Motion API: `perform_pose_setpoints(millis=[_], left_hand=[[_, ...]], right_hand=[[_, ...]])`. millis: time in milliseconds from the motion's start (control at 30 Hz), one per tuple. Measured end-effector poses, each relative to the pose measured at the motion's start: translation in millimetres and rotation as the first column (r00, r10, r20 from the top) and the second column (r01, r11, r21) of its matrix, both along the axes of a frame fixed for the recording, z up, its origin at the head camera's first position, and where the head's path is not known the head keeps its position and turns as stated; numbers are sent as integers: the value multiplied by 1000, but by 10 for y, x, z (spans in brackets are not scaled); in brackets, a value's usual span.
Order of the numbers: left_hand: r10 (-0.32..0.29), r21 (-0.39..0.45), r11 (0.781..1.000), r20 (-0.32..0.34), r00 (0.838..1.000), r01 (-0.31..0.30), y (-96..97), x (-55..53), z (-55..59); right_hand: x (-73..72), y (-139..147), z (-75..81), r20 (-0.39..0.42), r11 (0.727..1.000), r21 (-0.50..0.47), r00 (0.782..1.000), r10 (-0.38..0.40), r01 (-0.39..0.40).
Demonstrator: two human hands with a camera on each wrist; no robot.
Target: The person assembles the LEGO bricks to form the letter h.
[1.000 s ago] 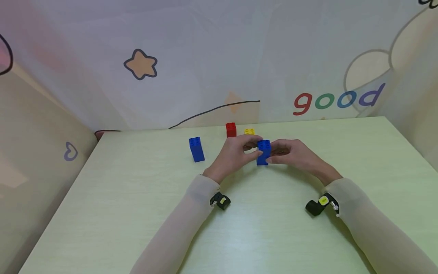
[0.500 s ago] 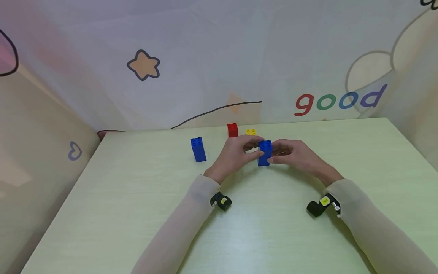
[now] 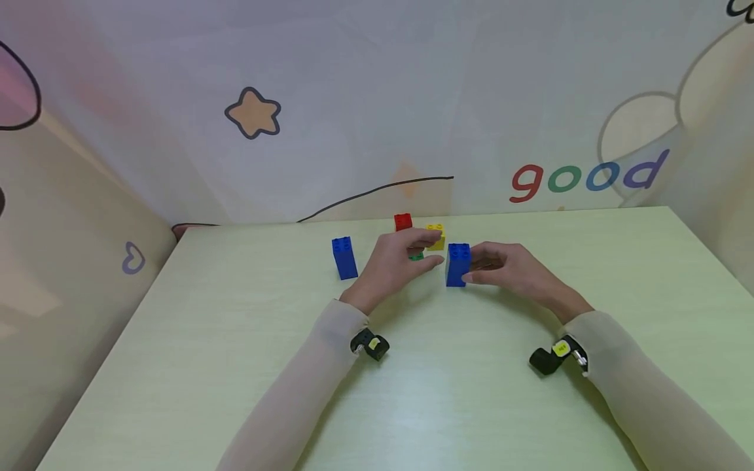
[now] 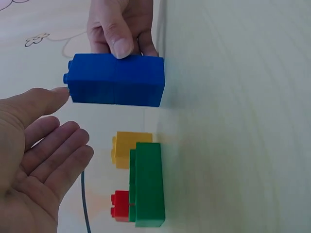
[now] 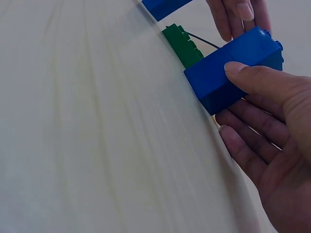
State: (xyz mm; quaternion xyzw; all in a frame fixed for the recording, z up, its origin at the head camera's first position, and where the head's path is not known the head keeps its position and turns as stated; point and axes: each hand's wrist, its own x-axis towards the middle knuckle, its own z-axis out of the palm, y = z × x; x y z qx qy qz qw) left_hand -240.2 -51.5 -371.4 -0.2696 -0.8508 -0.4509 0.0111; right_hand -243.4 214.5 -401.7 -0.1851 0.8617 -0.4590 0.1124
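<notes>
An upright stack of blue toy building bricks (image 3: 457, 266) stands on the table right of the middle, with a seam partway up (image 4: 115, 80). My right hand (image 3: 511, 267) holds its right side, thumb on the near face and fingers behind. To its left, my left hand (image 3: 393, 265) is off the stack, its fingers extended and thumb apart. Behind the left hand, a green brick (image 4: 150, 184) is mostly hidden in the head view. A second upright blue stack (image 3: 345, 259) stands left of that hand.
Farther back stand a red brick (image 3: 403, 222) and a yellow brick (image 3: 436, 241), near the table's back edge. A printed cloth (image 3: 365, 118) hangs behind the pale table (image 3: 412, 392). Each wrist wears a small black camera.
My left hand has let go of the blue stack and moved left, uncovering part of the yellow and green bricks. The right hand still holds the stack. The head view has shifted slightly.
</notes>
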Motion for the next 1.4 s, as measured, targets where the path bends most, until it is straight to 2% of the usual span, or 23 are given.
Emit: perform_pose_setpoints(millis=[333, 500, 833, 1000, 1133, 1400], left_hand=[[57, -14, 998, -83, 995, -58, -285, 26, 60], [91, -9, 996, -73, 993, -92, -430, 81, 125], [184, 17, 983, -149, 972, -183, -754, 110, 209], [245, -10, 969, -131, 961, -248, -925, 134, 231], [276, -17, 960, -119, 954, -280, -1079, 146, 205], [292, 61, 956, -67, 954, -288, -1335, 158, 110]], right_hand=[[13, -12, 18, 16, 1000, -1, 1000, -8, 8], [21, -12, 17, 12, 1000, 5, 1000, -11, 11], [21, -15, 20, 16, 1000, 0, 1000, -10, 10], [19, -16, 17, 13, 1000, -4, 1000, -6, 6], [17, -15, 11, 8, 1000, -2, 1000, -4, 4], [21, -27, 22, 17, 1000, 4, 1000, -12, 12]])
